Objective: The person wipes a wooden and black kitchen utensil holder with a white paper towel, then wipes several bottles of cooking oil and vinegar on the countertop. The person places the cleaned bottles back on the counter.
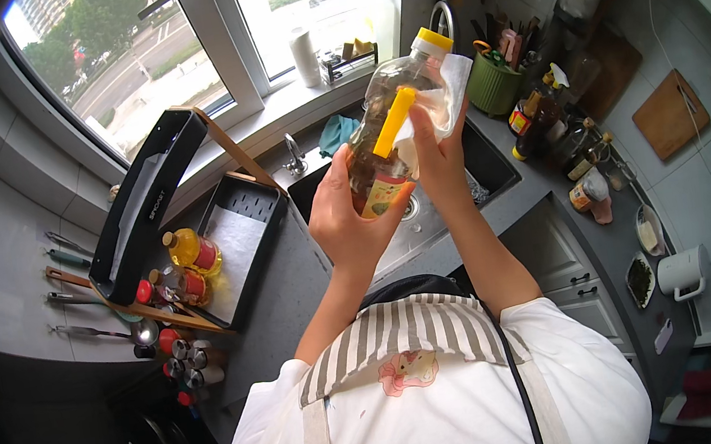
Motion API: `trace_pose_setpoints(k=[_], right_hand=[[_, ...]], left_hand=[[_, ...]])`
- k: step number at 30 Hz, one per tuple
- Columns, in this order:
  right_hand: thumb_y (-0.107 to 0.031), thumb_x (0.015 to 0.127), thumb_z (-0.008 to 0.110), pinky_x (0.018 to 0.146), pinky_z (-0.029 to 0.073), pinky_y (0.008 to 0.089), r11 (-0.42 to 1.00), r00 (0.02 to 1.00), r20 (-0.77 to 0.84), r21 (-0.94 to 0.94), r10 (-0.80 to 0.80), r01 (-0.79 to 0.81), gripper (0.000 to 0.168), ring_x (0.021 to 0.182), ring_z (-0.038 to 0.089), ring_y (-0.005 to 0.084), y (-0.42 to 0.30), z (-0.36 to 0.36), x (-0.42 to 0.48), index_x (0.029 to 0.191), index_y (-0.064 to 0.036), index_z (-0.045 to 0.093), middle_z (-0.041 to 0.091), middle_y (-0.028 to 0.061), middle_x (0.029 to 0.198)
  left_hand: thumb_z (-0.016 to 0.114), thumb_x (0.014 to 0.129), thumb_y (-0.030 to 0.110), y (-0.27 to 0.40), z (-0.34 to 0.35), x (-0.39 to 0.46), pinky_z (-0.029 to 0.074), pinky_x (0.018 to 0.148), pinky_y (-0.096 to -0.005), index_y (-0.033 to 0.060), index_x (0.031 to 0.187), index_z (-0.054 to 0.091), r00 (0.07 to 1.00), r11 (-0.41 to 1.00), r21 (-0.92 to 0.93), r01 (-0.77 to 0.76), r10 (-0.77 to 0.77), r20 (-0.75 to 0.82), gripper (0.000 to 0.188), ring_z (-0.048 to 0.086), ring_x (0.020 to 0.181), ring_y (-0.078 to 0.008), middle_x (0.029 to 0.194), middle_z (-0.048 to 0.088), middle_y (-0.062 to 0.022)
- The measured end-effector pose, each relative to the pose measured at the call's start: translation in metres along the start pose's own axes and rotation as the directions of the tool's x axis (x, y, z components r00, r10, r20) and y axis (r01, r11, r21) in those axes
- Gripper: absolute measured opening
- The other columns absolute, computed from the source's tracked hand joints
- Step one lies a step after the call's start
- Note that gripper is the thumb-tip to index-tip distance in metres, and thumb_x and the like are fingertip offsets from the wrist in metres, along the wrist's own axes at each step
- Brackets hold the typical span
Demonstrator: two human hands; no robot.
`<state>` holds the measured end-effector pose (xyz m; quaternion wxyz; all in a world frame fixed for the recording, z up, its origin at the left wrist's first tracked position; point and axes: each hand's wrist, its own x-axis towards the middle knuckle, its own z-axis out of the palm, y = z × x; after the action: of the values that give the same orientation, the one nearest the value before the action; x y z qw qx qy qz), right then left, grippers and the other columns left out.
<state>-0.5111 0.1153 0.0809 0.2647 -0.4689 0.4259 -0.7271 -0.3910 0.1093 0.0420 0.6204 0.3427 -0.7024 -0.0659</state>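
A clear plastic bottle (391,80) with a yellow cap (435,41), a yellow side strip (395,122) and a printed label is held tilted over the sink (497,161). My left hand (350,219) grips the bottle around its lower part, thumb and fingers on opposite sides. A white paper towel or cloth (458,79) is in my right hand (439,162), pressed against the bottle's side near the yellow strip. Some amber colour shows through the lower plastic; whether it is liquid is unclear. Part of the towel is hidden behind my right fingers.
On the left, a black two-tier rack (243,200) carries a bottle of yellow oil (194,250) and other bottles. Behind the sink are a tap (295,155) and a teal cloth (338,134). A green utensil holder (493,83), sauce bottles and a white kettle (684,271) line the right counter.
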Motion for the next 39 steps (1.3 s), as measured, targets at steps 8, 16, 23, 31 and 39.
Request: trace_pose_setpoints(k=[8,16,23,31,39], right_hand=[[-0.005,0.078,0.062,0.099,0.042,0.0363,0.908,0.991,0.116,0.418,-0.066,0.012,0.087,0.124,0.040,0.0235,0.003,-0.006,-0.002,0.144,-0.012,0.006,0.030,0.0124,0.136],[-0.013,0.086,0.061,0.092,0.047,0.0329,0.977,0.980,-0.120,0.122,-0.159,0.173,0.057,0.106,0.057,0.0218,0.010,-0.018,0.004,0.132,-0.004,0.028,0.046,0.0119,0.126],[-0.026,0.089,0.057,0.094,0.043,0.0299,0.940,0.980,0.024,0.289,-0.195,0.180,0.059,0.103,0.055,0.0160,0.020,-0.042,0.002,0.134,-0.004,0.026,0.042,0.0093,0.128],[-0.018,0.080,0.066,0.097,0.042,0.0402,0.810,0.969,0.164,0.584,-0.186,0.057,0.084,0.114,0.051,0.0269,0.020,-0.078,-0.001,0.145,-0.022,0.013,0.027,0.0108,0.144],[-0.002,0.063,0.075,0.096,0.044,0.0408,0.823,0.979,0.184,0.568,-0.089,-0.032,0.096,0.113,0.052,0.0280,0.008,-0.131,-0.004,0.141,-0.023,0.024,0.037,0.0122,0.136]], left_hand=[[0.084,0.057,0.030,-0.003,-0.001,0.002,0.053,0.066,-0.0305,0.0033,0.122,0.053,0.997,0.995,0.067,-0.075,0.076,-0.017,0.077,0.064,0.079,-0.0235,0.095,0.065,-0.0122],[0.084,0.056,0.027,0.007,0.008,-0.005,0.053,0.069,-0.0309,0.0023,0.122,0.052,0.997,0.998,-0.007,-0.066,0.066,0.044,0.077,0.064,0.080,-0.0242,0.096,0.064,-0.0131],[0.084,0.058,0.019,0.022,0.011,-0.004,0.052,0.078,-0.0289,-0.0021,0.123,0.050,0.977,0.970,-0.205,0.132,-0.091,0.194,0.076,0.066,0.087,-0.0199,0.099,0.065,-0.0134],[0.084,0.063,0.018,0.027,0.013,0.004,0.048,0.087,-0.0268,-0.0049,0.125,0.048,0.732,0.549,-0.526,0.649,-0.264,0.628,0.076,0.061,0.097,-0.0148,0.106,0.063,-0.0099],[0.081,0.065,0.017,0.043,0.044,-0.008,0.047,0.089,-0.0284,-0.0037,0.128,0.046,0.683,0.647,-0.437,0.625,-0.180,0.708,0.075,0.060,0.097,-0.0145,0.109,0.062,-0.0096]])
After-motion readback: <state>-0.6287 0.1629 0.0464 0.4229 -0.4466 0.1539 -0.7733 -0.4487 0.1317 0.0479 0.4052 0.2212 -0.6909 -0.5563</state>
